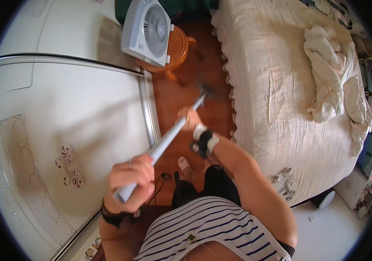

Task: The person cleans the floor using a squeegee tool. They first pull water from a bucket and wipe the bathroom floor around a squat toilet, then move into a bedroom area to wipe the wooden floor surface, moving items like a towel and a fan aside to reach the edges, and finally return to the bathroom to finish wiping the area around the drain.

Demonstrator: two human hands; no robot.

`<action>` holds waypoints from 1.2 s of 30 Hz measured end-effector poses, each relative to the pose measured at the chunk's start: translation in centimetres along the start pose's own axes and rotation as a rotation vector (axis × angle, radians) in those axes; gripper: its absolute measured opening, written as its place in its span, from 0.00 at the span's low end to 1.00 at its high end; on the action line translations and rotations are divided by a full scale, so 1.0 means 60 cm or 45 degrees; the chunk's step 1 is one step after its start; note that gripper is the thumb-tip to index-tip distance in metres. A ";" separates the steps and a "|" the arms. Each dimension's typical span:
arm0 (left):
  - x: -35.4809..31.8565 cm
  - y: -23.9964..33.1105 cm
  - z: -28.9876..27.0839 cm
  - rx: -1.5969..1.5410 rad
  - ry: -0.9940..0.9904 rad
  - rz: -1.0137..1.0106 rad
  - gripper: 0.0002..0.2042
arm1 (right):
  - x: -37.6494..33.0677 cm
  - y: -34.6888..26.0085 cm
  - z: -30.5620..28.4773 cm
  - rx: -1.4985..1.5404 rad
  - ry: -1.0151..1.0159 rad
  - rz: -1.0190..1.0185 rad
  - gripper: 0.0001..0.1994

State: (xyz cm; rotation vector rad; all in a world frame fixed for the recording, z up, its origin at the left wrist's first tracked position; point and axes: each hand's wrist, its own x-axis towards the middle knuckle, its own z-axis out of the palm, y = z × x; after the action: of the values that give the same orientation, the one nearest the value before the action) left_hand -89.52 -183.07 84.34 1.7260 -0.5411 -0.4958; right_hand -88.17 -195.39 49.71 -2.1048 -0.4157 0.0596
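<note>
A long pale grey pole (167,139) slants across the view, from near my body at the lower left to the floor ahead. My left hand (131,176) is closed round its upper end, with a ring on one finger. Farther down the shaft, my right hand (189,118) grips it too; a black and white band circles that wrist. At the far end, a dark head (212,91) is low over the reddish wooden floor (173,98). Blur hides its shape, so I cannot tell whether this is a broom or a mop.
A white box fan (151,32) stands on a round wooden stool (177,48) ahead. White sliding wardrobe doors (94,108) line the left. On the right is a bed (277,100) with a ruffled cover and a crumpled quilt (329,65). A cable (159,190) lies near my slippered foot (186,167).
</note>
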 end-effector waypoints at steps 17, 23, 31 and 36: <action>0.203 0.093 -0.057 0.141 -0.332 0.646 0.07 | 0.196 -0.059 -0.243 0.185 0.636 0.183 0.09; 0.377 0.094 -0.087 0.264 -0.211 0.672 0.08 | 0.372 0.033 -0.396 0.157 0.110 -0.136 0.10; 0.586 0.058 -0.170 0.435 -0.083 0.240 0.11 | 0.609 0.173 -0.408 0.482 -0.320 -0.118 0.13; 0.694 0.008 -0.242 0.499 0.206 0.077 0.14 | 0.776 0.246 -0.361 0.483 -0.687 -0.260 0.14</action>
State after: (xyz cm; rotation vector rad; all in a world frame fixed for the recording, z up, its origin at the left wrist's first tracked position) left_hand -47.63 -196.74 86.15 2.0937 -0.5993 -0.2110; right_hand -35.96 -205.46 54.79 -1.6425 -0.8649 0.5518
